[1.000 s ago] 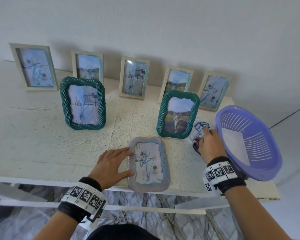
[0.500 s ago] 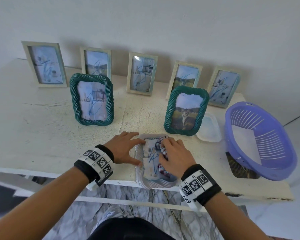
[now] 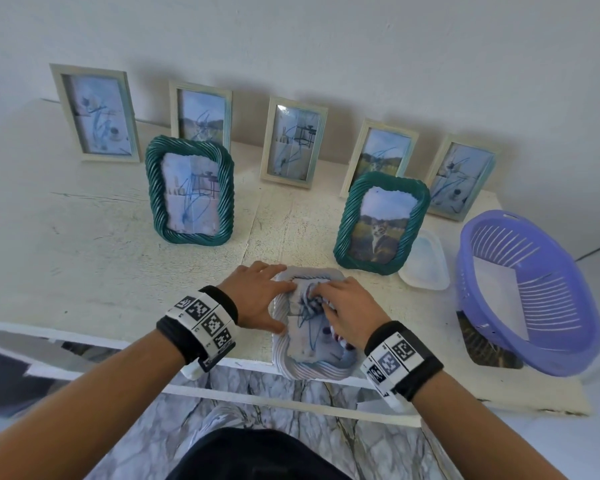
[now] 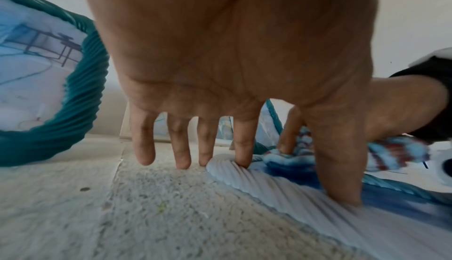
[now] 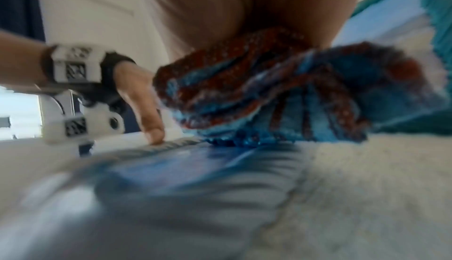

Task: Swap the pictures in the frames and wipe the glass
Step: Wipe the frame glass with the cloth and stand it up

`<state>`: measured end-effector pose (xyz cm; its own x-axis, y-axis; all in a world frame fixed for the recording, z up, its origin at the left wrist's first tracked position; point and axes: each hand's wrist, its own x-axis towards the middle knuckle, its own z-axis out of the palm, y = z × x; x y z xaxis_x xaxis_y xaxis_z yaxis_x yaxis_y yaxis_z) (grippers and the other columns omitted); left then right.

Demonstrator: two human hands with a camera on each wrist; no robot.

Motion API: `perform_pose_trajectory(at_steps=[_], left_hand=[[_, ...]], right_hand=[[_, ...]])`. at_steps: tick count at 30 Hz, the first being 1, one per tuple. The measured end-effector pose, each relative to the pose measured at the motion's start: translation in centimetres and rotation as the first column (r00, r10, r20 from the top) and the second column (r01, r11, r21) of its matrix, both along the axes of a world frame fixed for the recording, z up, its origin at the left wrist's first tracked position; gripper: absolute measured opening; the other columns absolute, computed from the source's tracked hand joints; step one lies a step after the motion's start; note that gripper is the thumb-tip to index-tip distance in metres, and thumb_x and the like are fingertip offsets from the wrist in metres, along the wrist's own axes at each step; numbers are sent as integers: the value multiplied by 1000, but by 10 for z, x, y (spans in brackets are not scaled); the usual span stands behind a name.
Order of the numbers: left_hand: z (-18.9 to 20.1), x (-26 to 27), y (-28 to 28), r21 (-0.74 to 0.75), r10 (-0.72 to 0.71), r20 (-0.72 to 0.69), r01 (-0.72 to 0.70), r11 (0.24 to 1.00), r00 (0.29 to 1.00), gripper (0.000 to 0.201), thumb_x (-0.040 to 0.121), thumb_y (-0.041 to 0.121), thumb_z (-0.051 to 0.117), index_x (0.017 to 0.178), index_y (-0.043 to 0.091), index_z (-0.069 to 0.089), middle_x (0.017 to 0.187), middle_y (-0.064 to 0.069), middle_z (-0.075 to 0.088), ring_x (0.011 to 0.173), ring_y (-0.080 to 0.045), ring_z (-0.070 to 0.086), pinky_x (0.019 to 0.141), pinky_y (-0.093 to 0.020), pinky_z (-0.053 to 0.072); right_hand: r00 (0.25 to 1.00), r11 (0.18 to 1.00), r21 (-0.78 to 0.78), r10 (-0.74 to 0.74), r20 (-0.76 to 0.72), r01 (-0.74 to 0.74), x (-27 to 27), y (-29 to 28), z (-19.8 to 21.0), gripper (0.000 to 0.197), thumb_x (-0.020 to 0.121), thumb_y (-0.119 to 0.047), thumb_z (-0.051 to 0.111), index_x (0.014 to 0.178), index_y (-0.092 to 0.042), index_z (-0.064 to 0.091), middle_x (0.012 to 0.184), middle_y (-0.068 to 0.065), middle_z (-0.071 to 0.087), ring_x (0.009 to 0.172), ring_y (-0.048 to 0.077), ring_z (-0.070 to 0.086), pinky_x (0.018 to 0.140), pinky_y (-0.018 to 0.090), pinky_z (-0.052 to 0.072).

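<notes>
from the left wrist view we can see our left hand (image 4: 220, 67) spread, index finger and thumb pressing the pale ribbed frame (image 4: 281, 183); the head view hides that contact. our right hand (image 3: 349, 311) is curled over the striped cloth (image 5: 269, 94), pushing it onto the glass at the table's (image 3: 118, 258) near edge. we count five white frames, two green ones, one purple basket (image 3: 534, 289).
</notes>
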<state>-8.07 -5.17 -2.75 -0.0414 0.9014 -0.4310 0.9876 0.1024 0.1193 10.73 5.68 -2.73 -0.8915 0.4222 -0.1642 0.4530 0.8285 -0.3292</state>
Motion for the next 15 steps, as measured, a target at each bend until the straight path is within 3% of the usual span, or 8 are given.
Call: perform_pose_trajectory(at_steps=[4, 6, 8, 11, 15], left_hand=[[2, -1, 0, 9, -4, 0, 4, 1000, 1000, 88, 77, 75, 55, 150, 39, 24, 162, -1, 11, 144, -27, 17, 113, -46, 22], [2, -2, 0, 11, -2, 3, 2, 1000, 1000, 87, 76, 75, 56, 149, 40, 25, 162, 0, 12, 144, -26, 17, 113, -46, 22], [2, -2, 0, 10, -1, -1, 1, 1000, 1000, 86, 76, 75, 56, 149, 40, 25, 162, 1, 12, 144, -26, 17, 114, -46, 22], [2, -2, 1, 5, -2, 0, 2, 1000, 1000, 87, 76, 76, 55, 149, 40, 25, 162, 1, 11, 144, -26, 17, 115, -47, 20], [1, -1, -1, 3, 12, 17, -12, 1000, 1000, 86, 76, 75, 55, 149, 42, 24, 162, 1, 11, 145, -26, 15, 115, -47, 19]], right_hand=[[998, 1000, 25, 15, -58, -14, -14, -2, -2, 28, 90, -6, 48, 114, -12, 61, 114, 7, 64, 100, 32, 52, 90, 33, 35], [992, 993, -39, 113, -55, -115, -6, -13, 2, 31, 86, -2, 49, 112, -12, 63, 113, 5, 65, 94, 29, 50, 87, 31, 34], [979, 974, -95, 203, -13, -203, 4, -15, 4, 35, 83, -2, 49, 111, -15, 66, 114, 2, 65, 91, 28, 50, 88, 37, 38], [986, 986, -44, 164, 38, -162, -2, 7, 3, 37, 86, -4, 47, 114, -19, 66, 118, -1, 66, 102, 30, 52, 93, 39, 40], [996, 995, 56, 89, -24, -87, -21, 8, 8, 36, 92, -3, 47, 123, -12, 62, 126, 6, 63, 114, 27, 54, 97, 28, 28]])
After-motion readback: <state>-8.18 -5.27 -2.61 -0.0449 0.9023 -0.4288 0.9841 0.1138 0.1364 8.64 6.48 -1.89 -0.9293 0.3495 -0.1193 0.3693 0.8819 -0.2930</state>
